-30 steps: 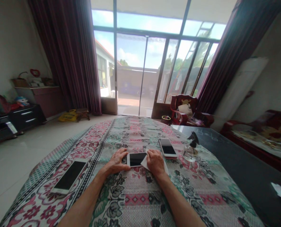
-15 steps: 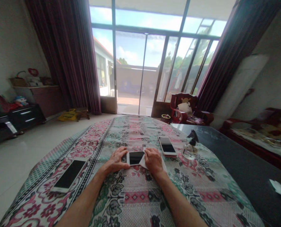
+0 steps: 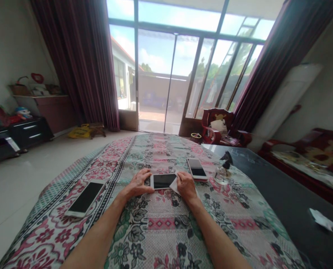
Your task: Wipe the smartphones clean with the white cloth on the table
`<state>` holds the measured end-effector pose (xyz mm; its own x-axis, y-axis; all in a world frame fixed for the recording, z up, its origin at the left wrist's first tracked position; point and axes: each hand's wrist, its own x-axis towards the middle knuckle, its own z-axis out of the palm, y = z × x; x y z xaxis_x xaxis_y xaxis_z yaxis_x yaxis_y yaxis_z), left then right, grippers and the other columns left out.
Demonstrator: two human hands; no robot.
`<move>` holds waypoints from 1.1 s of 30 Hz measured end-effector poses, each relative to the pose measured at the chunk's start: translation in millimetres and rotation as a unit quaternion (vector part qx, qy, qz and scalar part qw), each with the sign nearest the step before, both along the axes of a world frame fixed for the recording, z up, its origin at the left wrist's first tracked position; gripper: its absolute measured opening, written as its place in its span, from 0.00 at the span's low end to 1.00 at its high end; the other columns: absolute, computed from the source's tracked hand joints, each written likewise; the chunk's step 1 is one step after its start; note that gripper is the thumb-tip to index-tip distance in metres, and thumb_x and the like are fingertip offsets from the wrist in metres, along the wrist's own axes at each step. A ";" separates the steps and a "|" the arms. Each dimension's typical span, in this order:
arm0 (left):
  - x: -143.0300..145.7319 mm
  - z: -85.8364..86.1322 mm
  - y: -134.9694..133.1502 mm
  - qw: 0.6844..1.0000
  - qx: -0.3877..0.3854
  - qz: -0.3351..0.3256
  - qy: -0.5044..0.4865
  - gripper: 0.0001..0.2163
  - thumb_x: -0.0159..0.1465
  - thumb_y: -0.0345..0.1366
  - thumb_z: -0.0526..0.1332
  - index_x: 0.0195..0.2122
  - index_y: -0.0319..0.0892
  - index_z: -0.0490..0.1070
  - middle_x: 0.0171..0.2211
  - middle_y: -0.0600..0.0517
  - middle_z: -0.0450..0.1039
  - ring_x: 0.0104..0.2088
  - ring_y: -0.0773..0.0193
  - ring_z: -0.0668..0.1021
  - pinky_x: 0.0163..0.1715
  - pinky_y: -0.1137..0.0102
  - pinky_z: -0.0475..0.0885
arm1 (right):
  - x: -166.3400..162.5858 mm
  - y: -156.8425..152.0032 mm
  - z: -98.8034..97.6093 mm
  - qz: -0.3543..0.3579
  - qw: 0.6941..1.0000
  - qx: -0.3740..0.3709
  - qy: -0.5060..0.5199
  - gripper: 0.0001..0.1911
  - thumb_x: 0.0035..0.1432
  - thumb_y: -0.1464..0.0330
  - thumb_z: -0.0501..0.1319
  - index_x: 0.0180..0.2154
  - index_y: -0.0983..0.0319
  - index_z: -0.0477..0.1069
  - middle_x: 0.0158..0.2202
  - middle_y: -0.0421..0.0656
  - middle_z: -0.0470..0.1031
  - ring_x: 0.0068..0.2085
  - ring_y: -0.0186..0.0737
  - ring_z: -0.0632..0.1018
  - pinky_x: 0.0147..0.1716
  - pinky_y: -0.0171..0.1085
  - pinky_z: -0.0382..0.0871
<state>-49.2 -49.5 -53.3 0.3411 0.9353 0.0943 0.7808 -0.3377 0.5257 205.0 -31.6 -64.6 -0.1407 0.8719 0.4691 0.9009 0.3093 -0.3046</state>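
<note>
In the middle of the patterned tablecloth (image 3: 166, 205) lies a white smartphone (image 3: 164, 181) with a dark screen, turned sideways. My left hand (image 3: 139, 182) grips its left end, with the thumb at the near edge and fingers at the far edge. My right hand (image 3: 186, 185) is closed on a white tissue (image 3: 174, 185), which rests at the phone's right end. A second smartphone (image 3: 197, 169) lies a little beyond my right hand. Further left, a third white smartphone (image 3: 86, 198) lies slanted, its screen dark.
Right of the phones stands a small clear ornament with a dark figure on top (image 3: 225, 168). A dark table (image 3: 278, 186) adjoins on the right, bearing a crumpled white paper (image 3: 322, 219). Beyond are a red wooden chair (image 3: 217, 127), glass doors and purple curtains (image 3: 79, 67).
My right hand has shifted slightly right with the tissue, uncovering more of the phone's screen. The left hand keeps its hold. The view has tilted a little.
</note>
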 end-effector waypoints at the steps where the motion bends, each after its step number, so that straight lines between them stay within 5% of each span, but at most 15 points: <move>1: -0.5 -1.6 0.9 1.000 0.002 -0.001 -0.001 0.32 0.49 0.48 0.67 0.55 0.42 0.68 0.64 0.43 0.56 0.64 0.47 0.58 0.63 0.60 0.53 | 0.9 -1.5 -1.1 0.002 1.000 0.004 -0.003 0.15 0.62 0.73 0.52 0.44 0.65 0.76 0.45 0.48 0.77 0.47 0.40 0.75 0.53 0.36 0.61; 20: -0.1 -4.4 1.9 0.999 0.032 -0.001 -0.012 0.30 0.48 0.47 0.68 0.52 0.42 0.70 0.62 0.44 0.61 0.62 0.48 0.63 0.61 0.62 0.57 | 9.7 -42.0 -3.4 0.018 0.998 0.033 0.042 0.14 0.60 0.73 0.53 0.41 0.62 0.77 0.44 0.47 0.75 0.48 0.43 0.70 0.54 0.40 0.62; 33: 4.6 -11.1 4.1 0.999 0.043 0.012 0.032 0.33 0.54 0.50 0.64 0.60 0.42 0.64 0.63 0.43 0.58 0.63 0.49 0.60 0.62 0.61 0.54 | -8.7 -53.2 7.9 0.067 0.998 0.005 0.005 0.13 0.61 0.72 0.54 0.39 0.59 0.77 0.43 0.44 0.76 0.46 0.42 0.71 0.52 0.39 0.61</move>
<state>-44.6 -45.4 -64.4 0.3274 0.9325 0.1527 0.8196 -0.3606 0.4452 196.3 -84.7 -56.7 -0.2498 0.8413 0.4793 0.8483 0.4288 -0.3106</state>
